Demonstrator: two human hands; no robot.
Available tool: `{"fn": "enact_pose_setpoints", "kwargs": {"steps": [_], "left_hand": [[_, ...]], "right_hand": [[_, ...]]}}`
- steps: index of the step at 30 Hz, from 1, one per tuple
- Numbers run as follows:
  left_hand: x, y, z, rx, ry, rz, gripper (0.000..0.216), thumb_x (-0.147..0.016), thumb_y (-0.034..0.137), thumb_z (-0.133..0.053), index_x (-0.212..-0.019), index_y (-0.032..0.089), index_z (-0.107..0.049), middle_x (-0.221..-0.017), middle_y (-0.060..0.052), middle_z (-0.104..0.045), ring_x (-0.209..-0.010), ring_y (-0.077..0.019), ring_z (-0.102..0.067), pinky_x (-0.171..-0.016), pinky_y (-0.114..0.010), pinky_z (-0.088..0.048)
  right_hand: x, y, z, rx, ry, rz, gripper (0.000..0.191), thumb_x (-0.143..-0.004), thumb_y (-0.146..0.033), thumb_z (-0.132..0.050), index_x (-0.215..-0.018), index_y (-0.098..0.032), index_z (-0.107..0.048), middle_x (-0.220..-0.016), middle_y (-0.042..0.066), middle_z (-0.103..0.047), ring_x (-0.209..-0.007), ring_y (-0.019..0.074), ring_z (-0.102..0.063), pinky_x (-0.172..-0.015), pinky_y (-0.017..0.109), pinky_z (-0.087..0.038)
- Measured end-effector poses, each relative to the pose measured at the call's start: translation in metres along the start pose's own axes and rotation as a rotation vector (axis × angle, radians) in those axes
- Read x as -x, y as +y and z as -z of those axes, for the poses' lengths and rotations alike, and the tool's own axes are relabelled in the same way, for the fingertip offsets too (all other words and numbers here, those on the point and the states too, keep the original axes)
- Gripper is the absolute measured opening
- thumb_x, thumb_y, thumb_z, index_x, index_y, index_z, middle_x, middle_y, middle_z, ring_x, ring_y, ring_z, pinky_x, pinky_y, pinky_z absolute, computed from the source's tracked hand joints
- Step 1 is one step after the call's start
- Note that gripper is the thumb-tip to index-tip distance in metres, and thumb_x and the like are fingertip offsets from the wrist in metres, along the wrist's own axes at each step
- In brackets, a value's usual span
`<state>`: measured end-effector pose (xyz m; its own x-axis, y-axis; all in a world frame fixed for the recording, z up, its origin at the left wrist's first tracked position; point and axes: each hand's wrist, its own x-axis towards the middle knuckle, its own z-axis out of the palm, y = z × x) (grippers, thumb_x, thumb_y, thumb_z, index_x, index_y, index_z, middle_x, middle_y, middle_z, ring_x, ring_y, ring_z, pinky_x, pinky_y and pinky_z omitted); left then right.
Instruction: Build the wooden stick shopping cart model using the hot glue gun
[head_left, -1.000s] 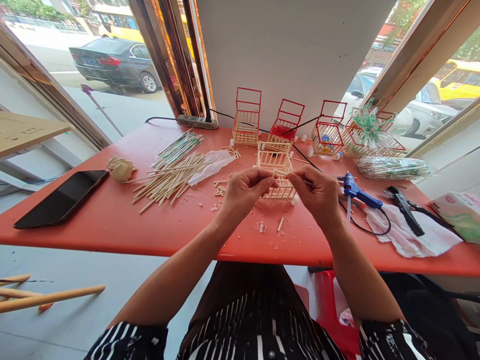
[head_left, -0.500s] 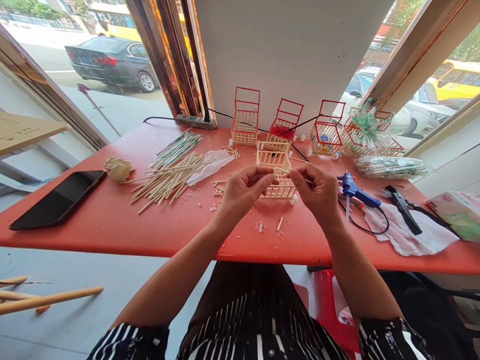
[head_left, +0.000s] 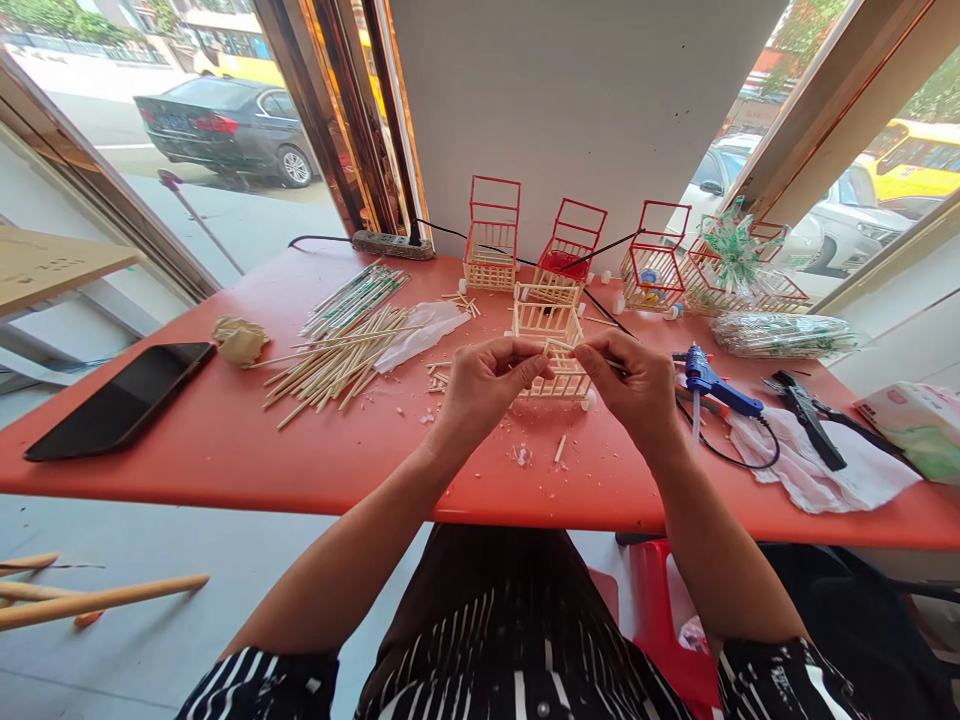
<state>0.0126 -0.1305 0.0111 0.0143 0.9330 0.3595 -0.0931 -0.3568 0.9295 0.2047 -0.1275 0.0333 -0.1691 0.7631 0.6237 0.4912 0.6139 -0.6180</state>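
My left hand (head_left: 487,385) and my right hand (head_left: 630,385) are raised just above the red table (head_left: 225,440), fingers pinched together on a thin wooden stick (head_left: 561,348) that spans between them. Directly behind the hands stands an unpainted stick-built basket (head_left: 551,335) on small white wheels. A loose heap of wooden sticks (head_left: 337,360) lies to the left of my left hand.
Several red-framed stick carts (head_left: 495,235) line the back wall. A blue glue gun (head_left: 712,385) and black pliers (head_left: 810,415) on a white cloth lie at the right. A black phone (head_left: 120,400) lies at the left. A power strip (head_left: 394,243) sits at the back.
Both hands stay pinched on the stick with only slight finger shifts. The view has barely moved.
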Motion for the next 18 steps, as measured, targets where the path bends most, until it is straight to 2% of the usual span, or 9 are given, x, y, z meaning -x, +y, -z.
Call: {"fn": "enact_pose_setpoints", "kwargs": {"steps": [7, 18], "left_hand": [[-0.0002, 0.0004, 0.0004, -0.037, -0.006, -0.017, 0.018, -0.083, 0.037, -0.081, -0.085, 0.019, -0.083, -0.075, -0.005, -0.081, -0.060, -0.0126, -0.060, -0.057, -0.025, -0.047], [-0.0006, 0.0010, 0.0007, -0.021, -0.014, 0.001, 0.017, -0.082, 0.036, -0.081, -0.083, 0.019, -0.082, -0.074, -0.005, -0.080, -0.061, -0.0130, -0.062, -0.059, -0.026, -0.049]], "right_hand": [[-0.0003, 0.0021, 0.0006, -0.024, -0.013, 0.011, 0.025, -0.099, -0.036, -0.068, -0.080, -0.020, -0.071, -0.067, -0.002, -0.054, -0.061, 0.0110, -0.043, -0.058, 0.027, -0.033], [-0.0014, 0.0005, 0.0015, -0.021, -0.020, -0.002, 0.025, -0.098, -0.037, -0.068, -0.081, -0.019, -0.072, -0.065, -0.003, -0.055, -0.061, 0.0112, -0.042, -0.057, 0.027, -0.033]]}}
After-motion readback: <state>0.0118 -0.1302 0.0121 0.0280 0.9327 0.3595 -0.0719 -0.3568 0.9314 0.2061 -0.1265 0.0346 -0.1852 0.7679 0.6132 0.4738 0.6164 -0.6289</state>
